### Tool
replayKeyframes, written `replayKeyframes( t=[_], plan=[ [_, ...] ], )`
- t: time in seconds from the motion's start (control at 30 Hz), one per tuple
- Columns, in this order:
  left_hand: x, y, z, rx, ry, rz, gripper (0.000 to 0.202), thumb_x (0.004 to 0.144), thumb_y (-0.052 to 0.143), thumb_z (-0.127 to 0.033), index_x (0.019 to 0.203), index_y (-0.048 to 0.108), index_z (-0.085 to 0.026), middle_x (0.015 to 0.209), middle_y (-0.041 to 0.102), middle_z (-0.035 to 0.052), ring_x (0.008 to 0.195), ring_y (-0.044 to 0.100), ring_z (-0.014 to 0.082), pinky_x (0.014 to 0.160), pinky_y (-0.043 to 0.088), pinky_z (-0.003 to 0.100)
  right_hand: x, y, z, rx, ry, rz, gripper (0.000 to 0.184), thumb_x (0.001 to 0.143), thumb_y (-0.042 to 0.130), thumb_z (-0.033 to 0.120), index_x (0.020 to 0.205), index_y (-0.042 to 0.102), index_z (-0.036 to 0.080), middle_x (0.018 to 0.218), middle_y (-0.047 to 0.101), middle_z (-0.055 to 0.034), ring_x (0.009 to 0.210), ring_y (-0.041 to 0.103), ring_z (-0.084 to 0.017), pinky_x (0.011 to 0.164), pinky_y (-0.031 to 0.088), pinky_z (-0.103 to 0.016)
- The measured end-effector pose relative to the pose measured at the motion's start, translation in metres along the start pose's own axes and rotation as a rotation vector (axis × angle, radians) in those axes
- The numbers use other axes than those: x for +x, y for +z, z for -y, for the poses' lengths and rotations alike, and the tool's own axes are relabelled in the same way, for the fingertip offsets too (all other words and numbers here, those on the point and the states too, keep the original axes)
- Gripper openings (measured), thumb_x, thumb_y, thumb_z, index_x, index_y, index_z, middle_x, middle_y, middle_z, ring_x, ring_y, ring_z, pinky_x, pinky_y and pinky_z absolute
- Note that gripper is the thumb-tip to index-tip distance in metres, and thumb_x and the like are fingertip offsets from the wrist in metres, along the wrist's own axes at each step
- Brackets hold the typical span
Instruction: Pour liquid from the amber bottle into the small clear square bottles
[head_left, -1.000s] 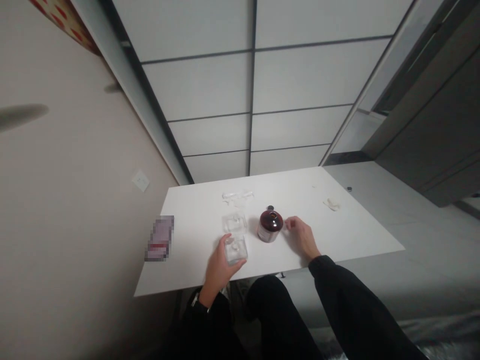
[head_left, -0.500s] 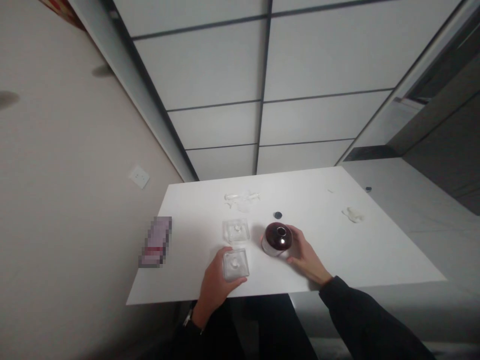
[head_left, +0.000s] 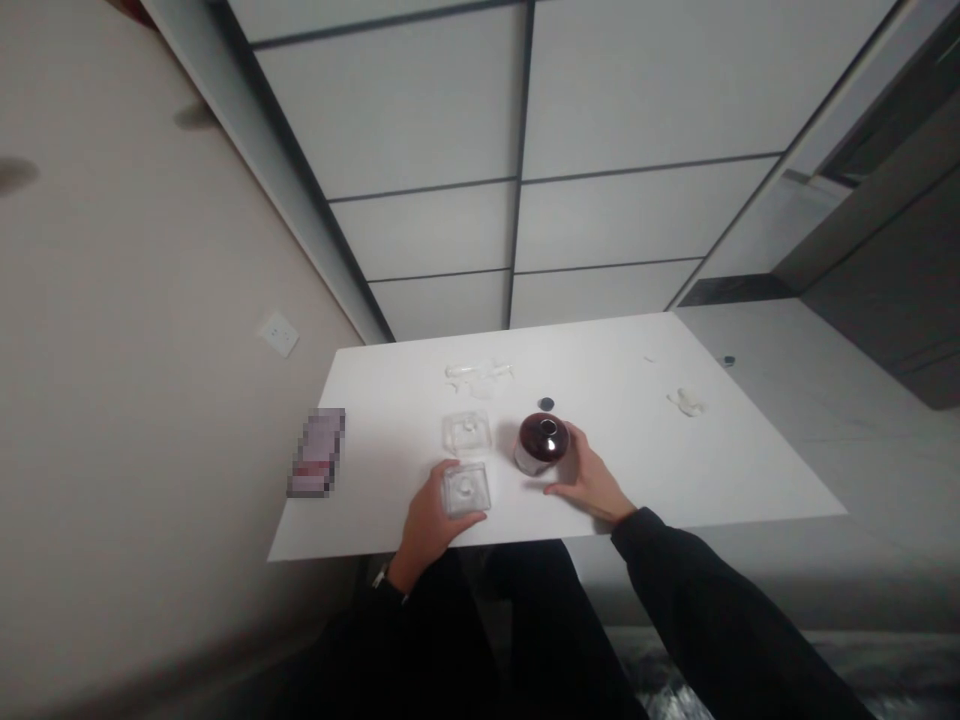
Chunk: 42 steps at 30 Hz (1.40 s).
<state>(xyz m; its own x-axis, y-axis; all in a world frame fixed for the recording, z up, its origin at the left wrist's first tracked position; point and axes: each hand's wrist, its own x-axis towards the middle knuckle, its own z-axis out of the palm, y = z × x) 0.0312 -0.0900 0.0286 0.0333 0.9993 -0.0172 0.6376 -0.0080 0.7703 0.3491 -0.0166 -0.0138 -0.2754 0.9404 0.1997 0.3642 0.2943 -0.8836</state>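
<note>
On a white table (head_left: 675, 470) stands a dark red round bottle (head_left: 541, 441) with its mouth uncovered. My right hand (head_left: 585, 472) is wrapped round its right side. My left hand (head_left: 429, 515) grips a clear square glass container (head_left: 466, 489) near the table's front edge. A second clear square container (head_left: 466, 432) sits just behind it. A small dark cap (head_left: 547, 404) lies on the table behind the bottle.
Clear plastic scraps (head_left: 478, 373) lie further back. A small white crumpled piece (head_left: 685, 402) is at the right. A blurred flat object (head_left: 319, 452) rests near the left edge, beside the beige wall with a socket (head_left: 278, 333). My dark-clothed legs are below the table.
My right hand moved from beside the bottle to grasp it. The small cap now lies apart behind the bottle. My left hand stayed on the clear container.
</note>
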Motion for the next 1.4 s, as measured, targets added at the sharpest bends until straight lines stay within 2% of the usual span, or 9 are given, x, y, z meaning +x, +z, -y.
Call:
replayKeyframes(
  t=[0.17,0.3,0.43,0.63,0.77,0.87,1.03,1.2,1.4],
  plan=[
    [0.000,-0.001,-0.001,-0.006,0.028,0.029,0.078,0.073,0.089,-0.031,0.140,0.049,-0.025,0.140,0.066,0.0106,0.131,0.065,0.0337,0.113,0.051,0.050,0.005,0.028,0.014,0.147,0.016,-0.157,0.115,0.070,0.090,0.067,0.158,0.030,0.024,0.162,0.045,-0.0230,0.149,0.050,-0.037,0.122,0.043,-0.059],
    [-0.001,-0.001,0.001,-0.008,0.055,0.063,0.086,0.074,0.088,-0.028,0.148,0.044,-0.025,0.147,0.062,0.0131,0.134,0.063,0.0347,0.113,0.051,0.050,0.011,0.041,0.028,0.144,0.077,-0.230,0.100,0.073,0.090,0.060,0.149,0.040,0.021,0.147,0.060,-0.0212,0.134,0.064,-0.035,0.116,0.050,-0.058],
    [-0.002,-0.002,0.003,0.001,0.080,0.092,0.092,0.076,0.087,-0.025,0.155,0.039,-0.024,0.152,0.059,0.0151,0.137,0.061,0.0354,0.116,0.049,0.052,0.008,0.036,0.042,0.030,0.038,-0.242,0.085,0.074,0.089,0.057,0.141,0.052,0.020,0.138,0.068,-0.0180,0.128,0.068,-0.036,0.113,0.053,-0.057],
    [-0.001,-0.002,0.002,-0.015,0.085,0.091,0.103,0.074,0.093,-0.027,0.159,0.035,-0.026,0.149,0.062,0.0138,0.137,0.061,0.0357,0.117,0.047,0.054,-0.010,0.021,0.068,-0.157,-0.140,-0.084,0.080,0.081,0.086,0.051,0.148,0.053,0.022,0.145,0.067,-0.0175,0.134,0.066,-0.037,0.115,0.054,-0.055],
    [0.000,-0.002,-0.001,0.021,0.074,0.072,0.085,0.070,0.096,-0.027,0.142,0.052,-0.024,0.139,0.067,0.0125,0.127,0.066,0.0352,0.110,0.052,0.052,-0.020,0.013,0.082,-0.248,-0.172,-0.006,0.082,0.083,0.085,0.048,0.153,0.049,0.023,0.143,0.069,-0.0172,0.127,0.071,-0.037,0.106,0.061,-0.052],
    [0.000,-0.002,-0.003,0.034,0.090,0.074,0.080,0.068,0.098,-0.029,0.136,0.056,-0.025,0.133,0.069,0.0110,0.124,0.067,0.0348,0.108,0.053,0.051,-0.024,0.007,0.087,-0.305,-0.151,0.015,0.081,0.081,0.086,0.049,0.150,0.052,0.022,0.133,0.074,-0.0165,0.116,0.076,-0.036,0.098,0.065,-0.051],
    [0.002,-0.002,-0.002,0.046,0.142,0.083,0.081,0.069,0.098,-0.034,0.138,0.056,-0.026,0.138,0.069,0.0117,0.129,0.066,0.0360,0.112,0.051,0.052,-0.023,-0.001,0.095,-0.407,-0.224,0.116,0.073,0.086,0.082,0.047,0.150,0.054,0.026,0.135,0.072,-0.0151,0.120,0.074,-0.035,0.100,0.064,-0.051],
    [0.002,-0.001,-0.002,0.065,0.149,0.088,0.083,0.070,0.098,-0.034,0.140,0.055,-0.024,0.142,0.068,0.0132,0.131,0.065,0.0360,0.112,0.050,0.052,-0.019,-0.005,0.106,-0.532,-0.325,0.168,0.083,0.089,0.080,0.041,0.162,0.041,0.030,0.138,0.070,-0.0145,0.119,0.073,-0.033,0.096,0.065,-0.047],
    [0.002,-0.001,-0.001,0.065,0.147,0.082,0.083,0.070,0.098,-0.032,0.141,0.056,-0.025,0.141,0.069,0.0123,0.131,0.065,0.0363,0.113,0.050,0.053,-0.012,-0.011,0.114,-0.629,-0.365,0.189,0.082,0.091,0.077,0.039,0.165,0.040,0.032,0.135,0.071,-0.0128,0.113,0.072,-0.034,0.094,0.063,-0.048]
  ],
)
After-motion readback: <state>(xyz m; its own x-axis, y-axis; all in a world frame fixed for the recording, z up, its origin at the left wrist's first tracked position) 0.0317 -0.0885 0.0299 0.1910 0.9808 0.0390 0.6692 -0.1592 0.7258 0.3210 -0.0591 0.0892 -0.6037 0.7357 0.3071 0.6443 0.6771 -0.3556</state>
